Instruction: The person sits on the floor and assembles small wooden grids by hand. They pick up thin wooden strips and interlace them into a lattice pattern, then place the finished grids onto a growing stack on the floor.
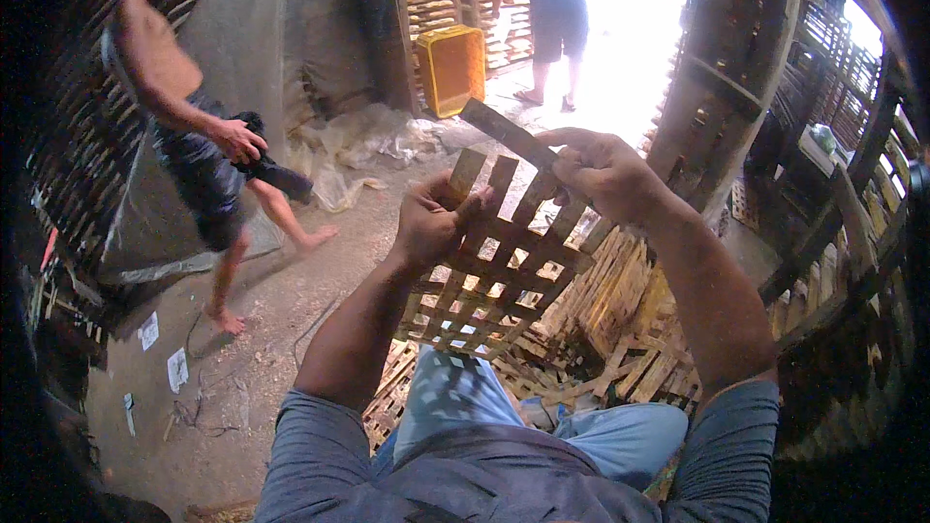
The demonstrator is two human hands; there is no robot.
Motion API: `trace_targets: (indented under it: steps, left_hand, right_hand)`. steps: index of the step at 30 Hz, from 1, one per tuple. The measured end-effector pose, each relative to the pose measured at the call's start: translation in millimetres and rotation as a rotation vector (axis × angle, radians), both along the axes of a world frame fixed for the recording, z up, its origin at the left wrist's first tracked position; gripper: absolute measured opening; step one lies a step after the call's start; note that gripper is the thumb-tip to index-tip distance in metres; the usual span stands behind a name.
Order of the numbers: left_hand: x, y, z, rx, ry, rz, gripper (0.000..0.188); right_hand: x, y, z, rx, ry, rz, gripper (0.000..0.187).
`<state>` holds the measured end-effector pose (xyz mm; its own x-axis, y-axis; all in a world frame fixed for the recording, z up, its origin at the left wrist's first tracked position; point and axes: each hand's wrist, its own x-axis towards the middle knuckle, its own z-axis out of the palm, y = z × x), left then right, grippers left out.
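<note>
A woven lattice panel (496,271) of flat wooden or bamboo strips stands tilted up over my lap, with square gaps between the strips. My left hand (436,218) is closed on its upper left part, thumb pressed against the strip ends. In my right hand (605,174), pinched between thumb and fingers, is a loose-ended flat strip (506,134) that slants across the panel's upper edge. Whether this strip is woven in at its right end is hidden by the hand.
Stacked lattice panels and strips (620,300) lie beyond my knees at right. A shirtless person (174,107) steps past at left, carrying something black. Another person (547,0) stands by the bright doorway near a yellow crate (452,71). Paper scraps (177,369) lie on the floor.
</note>
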<state>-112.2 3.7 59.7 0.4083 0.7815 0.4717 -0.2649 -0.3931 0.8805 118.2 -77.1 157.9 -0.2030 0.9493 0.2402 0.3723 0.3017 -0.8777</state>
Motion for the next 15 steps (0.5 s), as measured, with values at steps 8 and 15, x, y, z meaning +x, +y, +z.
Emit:
trace_targets:
  steps: [8, 15]
  left_hand:
    - [0, -10, 8, -0.017, 0.030, 0.030, 0.017]
    - [-13, 3, -2, 0.038, 0.082, 0.085, 0.016]
  right_hand:
    - [19, 9, 1, -0.104, 0.151, 0.348, 0.038]
    - [7, -9, 11, 0.172, -0.186, 0.057, 0.036]
